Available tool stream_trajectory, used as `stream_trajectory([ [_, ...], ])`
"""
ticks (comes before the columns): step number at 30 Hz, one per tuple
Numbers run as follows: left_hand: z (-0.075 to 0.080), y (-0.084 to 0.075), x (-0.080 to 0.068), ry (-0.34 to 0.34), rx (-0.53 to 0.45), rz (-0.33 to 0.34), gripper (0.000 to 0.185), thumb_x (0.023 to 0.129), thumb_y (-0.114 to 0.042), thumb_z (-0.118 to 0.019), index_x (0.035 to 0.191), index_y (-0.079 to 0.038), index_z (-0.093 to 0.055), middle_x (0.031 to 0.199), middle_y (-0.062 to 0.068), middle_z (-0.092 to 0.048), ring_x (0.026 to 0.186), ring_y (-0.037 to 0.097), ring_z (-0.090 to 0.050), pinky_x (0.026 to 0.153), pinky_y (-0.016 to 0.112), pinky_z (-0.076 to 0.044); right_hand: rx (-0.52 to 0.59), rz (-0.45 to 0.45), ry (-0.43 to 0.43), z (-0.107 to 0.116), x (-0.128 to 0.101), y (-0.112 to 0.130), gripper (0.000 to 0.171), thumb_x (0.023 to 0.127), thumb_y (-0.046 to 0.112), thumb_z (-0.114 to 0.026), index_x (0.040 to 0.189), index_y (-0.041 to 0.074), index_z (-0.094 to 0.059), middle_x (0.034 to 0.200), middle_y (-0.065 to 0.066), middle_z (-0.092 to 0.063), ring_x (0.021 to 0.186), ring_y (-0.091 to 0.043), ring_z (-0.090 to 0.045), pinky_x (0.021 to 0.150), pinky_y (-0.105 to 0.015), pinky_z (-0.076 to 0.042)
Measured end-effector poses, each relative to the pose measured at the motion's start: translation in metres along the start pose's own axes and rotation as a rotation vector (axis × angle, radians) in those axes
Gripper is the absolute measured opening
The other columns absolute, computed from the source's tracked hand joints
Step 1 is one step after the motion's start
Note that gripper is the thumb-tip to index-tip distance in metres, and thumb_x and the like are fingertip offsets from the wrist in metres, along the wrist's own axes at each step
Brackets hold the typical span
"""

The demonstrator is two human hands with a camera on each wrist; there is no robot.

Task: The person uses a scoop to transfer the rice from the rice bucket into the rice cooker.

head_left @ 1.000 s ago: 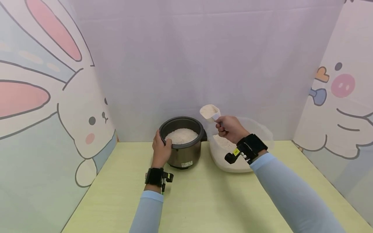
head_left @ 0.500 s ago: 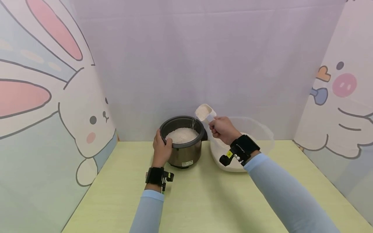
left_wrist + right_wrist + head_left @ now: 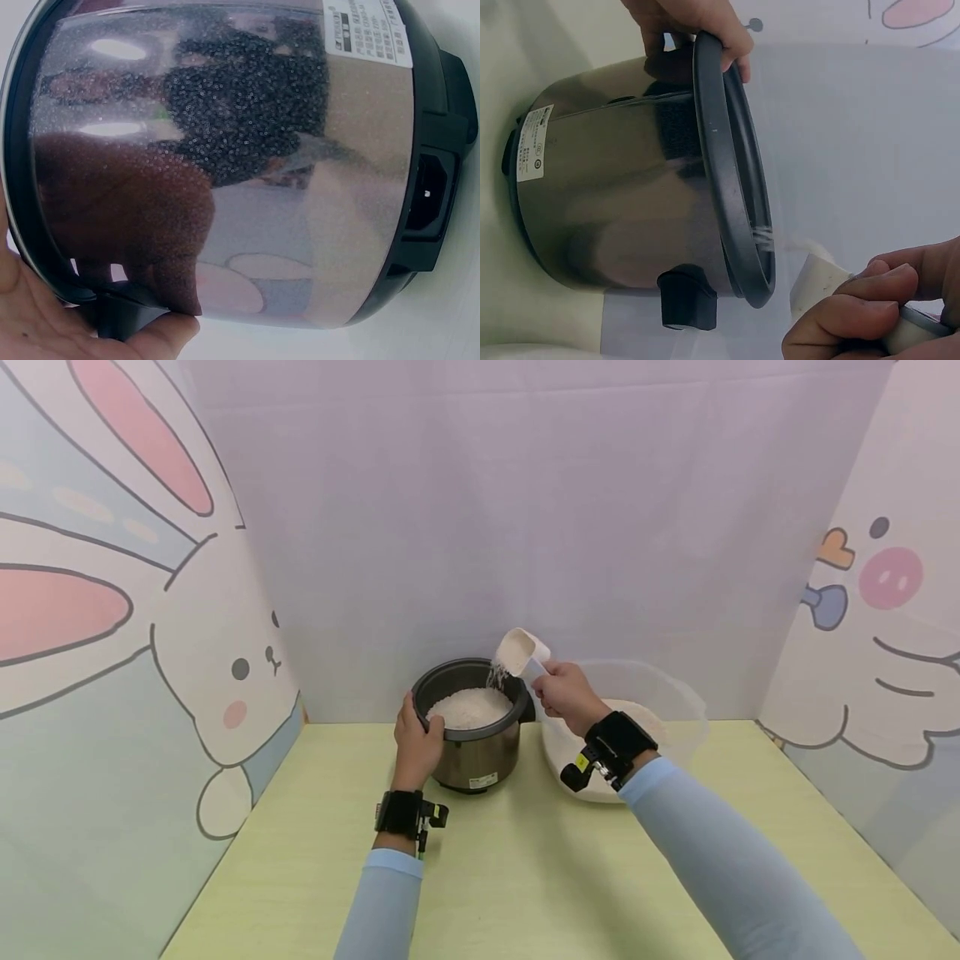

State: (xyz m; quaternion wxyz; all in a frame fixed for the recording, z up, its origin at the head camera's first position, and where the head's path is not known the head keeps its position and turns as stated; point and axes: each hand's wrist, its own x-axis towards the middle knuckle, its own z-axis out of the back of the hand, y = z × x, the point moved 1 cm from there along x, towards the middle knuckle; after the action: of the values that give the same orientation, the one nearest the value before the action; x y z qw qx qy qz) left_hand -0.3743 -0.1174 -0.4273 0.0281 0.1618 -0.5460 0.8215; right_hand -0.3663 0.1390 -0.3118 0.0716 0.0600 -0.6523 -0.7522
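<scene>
A bronze rice cooker with a black rim [image 3: 472, 760] stands lidless at the back of the table, with white rice [image 3: 468, 710] inside. My left hand [image 3: 417, 747] grips its left rim, thumb outside and fingers over the edge. My right hand [image 3: 572, 697] holds a white measuring cup [image 3: 517, 652] by its handle, above the cooker's right rim. The cup tilts left, and grains fall from its lip into the cooker. In the right wrist view, the cup [image 3: 814, 285] is partly hidden by my fingers. The left wrist view shows the cooker's shiny side [image 3: 262, 247] close up.
A translucent plastic tub [image 3: 682, 702] holding white grains stands right of the cooker, partly hidden under my right forearm. A pale curtain [image 3: 480, 527] hangs close behind. Cartoon-printed panels [image 3: 232, 693] flank the yellow-green table [image 3: 510, 877].
My right hand has moved left with the measuring cup and tipped it further. Grains now pour in a thicker stream than half a second ago. My left hand has stayed on the rim.
</scene>
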Motion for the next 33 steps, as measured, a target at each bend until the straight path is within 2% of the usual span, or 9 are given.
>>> stream_trajectory([
  [2, 0.0, 0.0, 0.0, 0.0, 0.001, -0.001, 0.076, 0.102, -0.032, -0.043, 0.166, -0.016, -0.006, 0.169, 0.016, -0.011, 0.155, 0.038, -0.009, 0.119, 0.061, -0.024, -0.023, 0.009, -0.013, -0.001, 0.001, -0.001, 0.038, 0.101, 0.002, -0.043, 0.137, -0.007, -0.052, 0.079, -0.005, -0.045, 0.06, -0.012, -0.032, 0.055, -0.028, -0.028],
  [8, 0.0, -0.001, 0.0, -0.003, 0.006, 0.002, 0.075, 0.102, -0.031, -0.042, 0.166, -0.015, -0.007, 0.169, 0.017, -0.011, 0.155, 0.038, -0.009, 0.119, 0.06, -0.023, -0.086, 0.022, -0.059, -0.009, 0.005, -0.002, 0.042, 0.097, 0.002, -0.045, 0.138, -0.002, -0.057, 0.096, -0.013, -0.052, 0.064, -0.014, -0.037, 0.057, -0.026, -0.032],
  [13, 0.0, -0.001, 0.0, -0.007, -0.004, 0.001, 0.075, 0.101, -0.03, -0.042, 0.166, -0.013, -0.007, 0.169, 0.017, -0.012, 0.155, 0.038, -0.009, 0.119, 0.059, -0.023, -0.151, 0.049, -0.055, -0.015, 0.005, -0.002, 0.043, 0.101, 0.005, -0.045, 0.143, 0.0, -0.055, 0.104, -0.014, -0.053, 0.07, -0.016, -0.04, 0.06, -0.028, -0.033],
  [16, 0.0, -0.003, -0.001, -0.012, -0.012, -0.006, 0.076, 0.1, -0.028, -0.042, 0.165, -0.011, -0.008, 0.168, 0.018, -0.013, 0.155, 0.039, -0.01, 0.119, 0.059, -0.023, -0.179, 0.058, -0.05, -0.018, 0.004, -0.001, 0.045, 0.103, 0.005, -0.045, 0.147, 0.001, -0.051, 0.119, -0.02, -0.053, 0.075, -0.019, -0.041, 0.064, -0.031, -0.034],
  [19, 0.0, -0.004, -0.001, -0.011, -0.014, -0.004, 0.076, 0.1, -0.027, -0.042, 0.165, -0.011, -0.008, 0.168, 0.018, -0.013, 0.155, 0.039, -0.01, 0.119, 0.059, -0.023, -0.206, 0.061, -0.044, -0.021, 0.005, 0.0, 0.049, 0.104, 0.007, -0.045, 0.153, 0.002, -0.046, 0.135, -0.022, -0.052, 0.087, -0.023, -0.045, 0.072, -0.035, -0.036],
  [23, 0.0, -0.005, -0.002, -0.008, -0.011, 0.005, 0.076, 0.1, -0.028, -0.042, 0.166, -0.013, -0.007, 0.169, 0.017, -0.012, 0.155, 0.037, -0.009, 0.12, 0.058, -0.024, -0.265, 0.075, -0.034, -0.022, 0.007, 0.001, 0.053, 0.105, 0.009, -0.045, 0.157, 0.005, -0.04, 0.152, -0.021, -0.045, 0.111, -0.03, -0.045, 0.081, -0.04, -0.035],
  [31, -0.001, -0.002, -0.001, -0.009, -0.003, 0.001, 0.076, 0.1, -0.028, -0.042, 0.165, -0.011, -0.008, 0.169, 0.017, -0.011, 0.155, 0.038, -0.008, 0.12, 0.058, -0.024, -0.31, 0.118, 0.003, -0.029, 0.006, 0.003, 0.054, 0.106, 0.009, -0.044, 0.159, 0.006, -0.037, 0.16, -0.022, -0.037, 0.13, -0.034, -0.044, 0.081, -0.041, -0.036],
  [33, -0.001, -0.002, -0.001, -0.01, -0.003, -0.002, 0.076, 0.1, -0.028, -0.042, 0.165, -0.011, -0.008, 0.169, 0.017, -0.012, 0.155, 0.038, -0.009, 0.12, 0.058, -0.023, -0.322, 0.126, 0.004, -0.031, 0.005, 0.003, 0.053, 0.106, 0.009, -0.044, 0.158, 0.006, -0.039, 0.159, -0.022, -0.038, 0.123, -0.033, -0.046, 0.08, -0.04, -0.036],
])
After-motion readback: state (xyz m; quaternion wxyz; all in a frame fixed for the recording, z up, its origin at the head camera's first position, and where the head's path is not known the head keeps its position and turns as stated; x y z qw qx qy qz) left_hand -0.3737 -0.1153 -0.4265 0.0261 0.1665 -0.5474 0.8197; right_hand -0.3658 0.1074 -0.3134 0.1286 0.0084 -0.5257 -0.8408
